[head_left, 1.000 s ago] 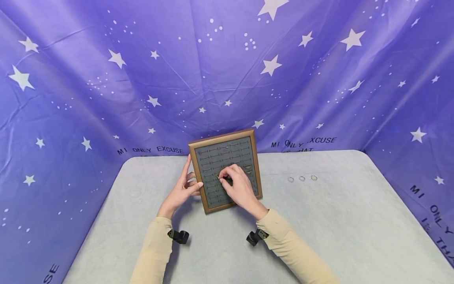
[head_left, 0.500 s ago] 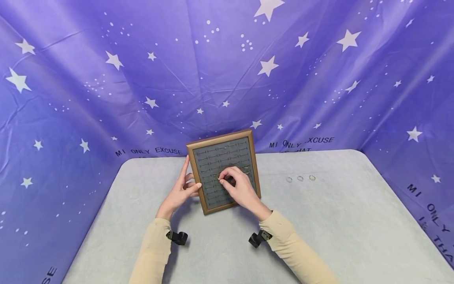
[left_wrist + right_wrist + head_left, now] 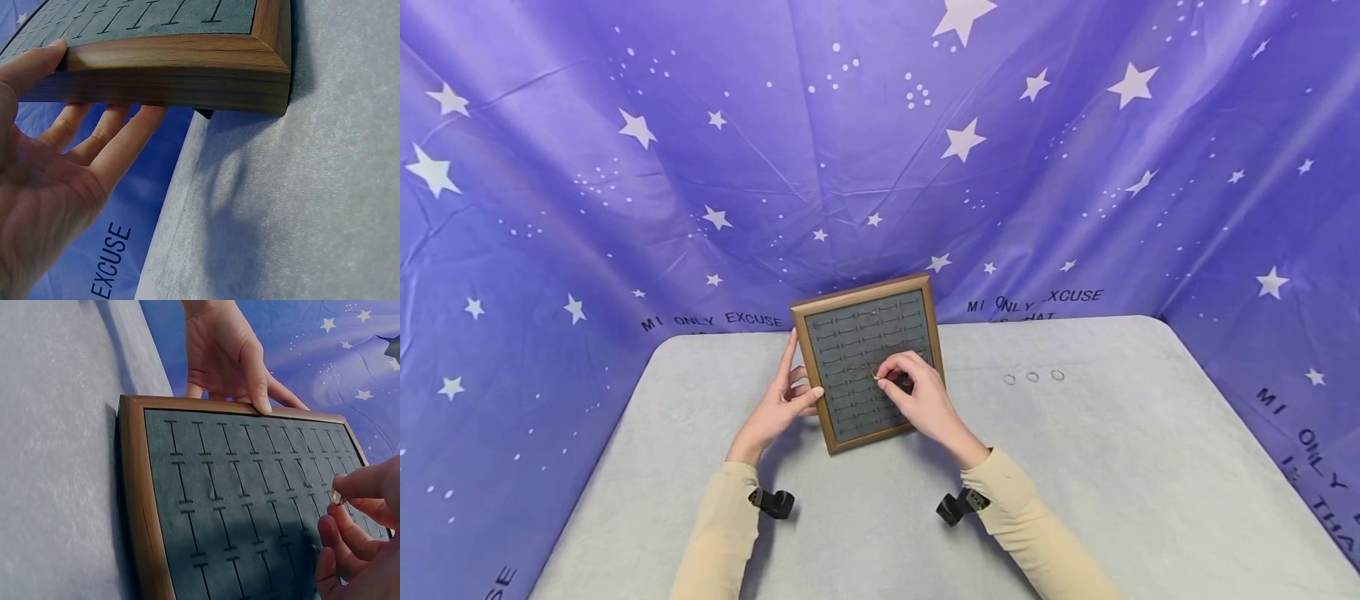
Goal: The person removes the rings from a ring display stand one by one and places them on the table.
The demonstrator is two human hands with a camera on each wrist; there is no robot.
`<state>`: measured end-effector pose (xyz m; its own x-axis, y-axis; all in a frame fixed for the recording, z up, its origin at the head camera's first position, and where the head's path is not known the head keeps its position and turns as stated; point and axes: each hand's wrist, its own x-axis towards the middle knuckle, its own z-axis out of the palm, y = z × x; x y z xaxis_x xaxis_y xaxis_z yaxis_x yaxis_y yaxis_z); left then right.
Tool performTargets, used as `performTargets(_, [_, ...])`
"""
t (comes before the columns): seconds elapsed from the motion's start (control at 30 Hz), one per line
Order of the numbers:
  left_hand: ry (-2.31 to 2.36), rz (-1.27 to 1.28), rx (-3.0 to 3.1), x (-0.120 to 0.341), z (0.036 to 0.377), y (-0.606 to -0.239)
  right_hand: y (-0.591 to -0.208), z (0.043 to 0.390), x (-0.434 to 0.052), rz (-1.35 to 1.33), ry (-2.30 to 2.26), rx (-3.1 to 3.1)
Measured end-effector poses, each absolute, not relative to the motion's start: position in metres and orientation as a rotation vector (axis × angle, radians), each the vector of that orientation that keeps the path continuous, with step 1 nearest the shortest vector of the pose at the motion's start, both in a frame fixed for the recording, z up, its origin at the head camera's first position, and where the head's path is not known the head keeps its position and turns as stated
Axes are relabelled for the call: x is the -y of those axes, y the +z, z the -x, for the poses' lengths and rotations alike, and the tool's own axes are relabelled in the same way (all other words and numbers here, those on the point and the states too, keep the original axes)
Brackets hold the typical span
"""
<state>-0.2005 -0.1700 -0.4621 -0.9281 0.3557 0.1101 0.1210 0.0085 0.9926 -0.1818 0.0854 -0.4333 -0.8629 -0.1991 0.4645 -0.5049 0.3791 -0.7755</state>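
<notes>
My left hand [image 3: 775, 410] steadies the ring tray [image 3: 811, 377] at its left edge; my thumb lies along the top of the wooden frame and my straight fingers press flat against its outer side, so the hand is spread, not curled round anything; the tray is tilted, its far side raised off the table [image 3: 1120, 467]. My right hand [image 3: 921, 400] sits over the grey slotted pad, just right of my left; thumb and forefinger pinch a small ring [image 3: 337, 497] close over the slots near the pad's middle; whether the ring touches the pad, I cannot tell. Three more rings [image 3: 1033, 377] lie in a row on the table, well apart to the right of my right hand; bare table stretches beyond them and towards me; the starred purple cloth [image 3: 625, 208] closes in behind the tray's far edge.
</notes>
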Motion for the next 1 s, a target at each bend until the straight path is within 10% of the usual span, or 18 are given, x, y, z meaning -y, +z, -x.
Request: performTargets(1.0, [2.043,-0.487,-2.09,0.17,0.201,-0.463,-0.428,0.176,-0.142,-0.504,1.52,2.404])
